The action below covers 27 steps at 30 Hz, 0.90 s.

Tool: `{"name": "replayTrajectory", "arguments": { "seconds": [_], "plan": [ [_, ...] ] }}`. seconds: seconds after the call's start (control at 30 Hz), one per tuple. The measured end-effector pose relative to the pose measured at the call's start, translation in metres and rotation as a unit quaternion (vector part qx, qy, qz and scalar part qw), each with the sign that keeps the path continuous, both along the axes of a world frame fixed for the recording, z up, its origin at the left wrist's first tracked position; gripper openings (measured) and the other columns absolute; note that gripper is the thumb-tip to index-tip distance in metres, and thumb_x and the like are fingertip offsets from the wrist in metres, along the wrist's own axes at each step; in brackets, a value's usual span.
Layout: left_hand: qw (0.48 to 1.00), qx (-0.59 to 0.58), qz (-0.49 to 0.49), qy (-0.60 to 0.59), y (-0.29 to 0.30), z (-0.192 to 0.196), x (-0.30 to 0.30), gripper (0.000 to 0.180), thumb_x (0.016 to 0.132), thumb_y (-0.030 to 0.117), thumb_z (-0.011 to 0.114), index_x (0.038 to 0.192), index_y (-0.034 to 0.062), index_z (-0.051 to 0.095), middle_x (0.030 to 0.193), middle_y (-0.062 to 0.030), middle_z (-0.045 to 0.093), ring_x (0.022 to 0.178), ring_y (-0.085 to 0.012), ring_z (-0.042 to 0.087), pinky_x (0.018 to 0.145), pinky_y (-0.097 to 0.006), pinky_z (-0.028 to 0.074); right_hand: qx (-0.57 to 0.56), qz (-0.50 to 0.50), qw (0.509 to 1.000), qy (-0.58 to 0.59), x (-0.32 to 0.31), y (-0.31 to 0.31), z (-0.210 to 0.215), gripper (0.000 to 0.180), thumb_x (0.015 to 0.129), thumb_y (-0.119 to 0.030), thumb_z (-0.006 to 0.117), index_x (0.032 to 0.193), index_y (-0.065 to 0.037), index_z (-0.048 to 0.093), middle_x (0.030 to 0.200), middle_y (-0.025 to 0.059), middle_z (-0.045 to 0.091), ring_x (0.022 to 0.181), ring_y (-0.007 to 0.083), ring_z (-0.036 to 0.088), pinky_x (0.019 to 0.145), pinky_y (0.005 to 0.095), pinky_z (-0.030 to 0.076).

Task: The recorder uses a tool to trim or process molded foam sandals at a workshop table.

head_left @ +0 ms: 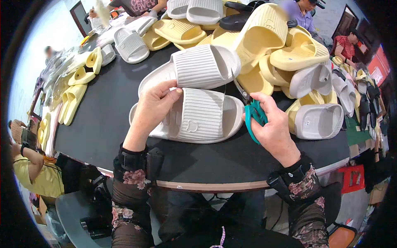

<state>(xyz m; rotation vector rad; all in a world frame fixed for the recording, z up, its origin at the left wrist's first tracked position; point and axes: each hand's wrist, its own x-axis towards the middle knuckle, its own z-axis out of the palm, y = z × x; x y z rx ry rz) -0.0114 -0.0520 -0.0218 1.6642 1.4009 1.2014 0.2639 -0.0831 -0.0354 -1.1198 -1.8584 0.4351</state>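
Two light grey slide sandals lie side by side in front of me, the far slide (200, 66) touching or nearly touching the near slide (202, 113). Both have ribbed straps, and the near one carries a small raised emblem. My left hand (151, 109) is closed, thumb and forefinger pinching at the strap edges where the two slides meet. In my right hand (275, 130) are scissors (256, 115) with teal handles. Their blades are spread and point up beside the far slide's right end. A thin dark line, perhaps a thread, shows between the slides near the scissors.
A heap of yellow slides (264, 37) and grey slides (318, 120) covers the table's back and right. More yellow slides (74, 99) line the left edge of the black table (103, 111). Other people sit around, one in a yellow shirt (39, 175) at left.
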Motion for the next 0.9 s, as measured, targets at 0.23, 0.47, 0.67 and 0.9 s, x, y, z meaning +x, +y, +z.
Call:
{"name": "replayTrajectory", "arguments": {
  "seconds": [0.23, 0.47, 0.67, 0.9],
  "plan": [
    [0.999, -0.017, 0.014, 0.048, -0.006, 0.003, 0.001, 0.024, 0.087, 0.012, 0.062, 0.109, 0.0029, 0.065, 0.064, 0.0057, 0.055, 0.056, -0.0006, 0.045, 0.05, -0.019, 0.036, -0.007, 0.01, 1.0, 0.018, 0.001, 0.001, -0.005, 0.04, 0.077, -0.008, 0.067, 0.114, -0.003, 0.052, 0.09, 0.0188, 0.062, 0.08, 0.0317, 0.064, 0.07, 0.0359, 0.051],
    [0.997, 0.007, 0.018, 0.077, -0.002, -0.005, 0.005, 0.026, 0.085, 0.006, 0.062, 0.111, 0.0027, 0.062, 0.06, 0.0046, 0.053, 0.055, -0.0018, 0.048, 0.052, -0.02, 0.039, -0.007, 0.008, 1.0, 0.007, 0.003, 0.002, -0.003, 0.04, 0.078, -0.009, 0.067, 0.114, -0.002, 0.051, 0.09, 0.0199, 0.062, 0.081, 0.034, 0.064, 0.07, 0.0379, 0.051],
    [0.994, 0.021, 0.054, 0.095, 0.001, -0.009, -0.005, 0.023, 0.083, 0.004, 0.062, 0.107, 0.0034, 0.064, 0.054, 0.0047, 0.047, 0.052, -0.0014, 0.04, 0.049, -0.021, 0.034, -0.051, 0.028, 0.997, 0.041, 0.0, 0.004, -0.005, 0.039, 0.079, -0.01, 0.065, 0.114, -0.002, 0.05, 0.088, 0.0203, 0.063, 0.081, 0.0342, 0.064, 0.069, 0.0383, 0.051],
    [0.986, 0.105, 0.058, 0.115, -0.003, -0.013, 0.001, 0.029, 0.082, 0.004, 0.062, 0.111, 0.0041, 0.066, 0.054, 0.0031, 0.045, 0.052, -0.0024, 0.037, 0.049, -0.022, 0.034, -0.067, 0.032, 0.996, 0.05, -0.001, -0.001, 0.0, 0.041, 0.079, -0.013, 0.067, 0.114, -0.004, 0.051, 0.082, 0.0136, 0.062, 0.072, 0.0243, 0.063, 0.065, 0.0349, 0.05]
  ]
}}
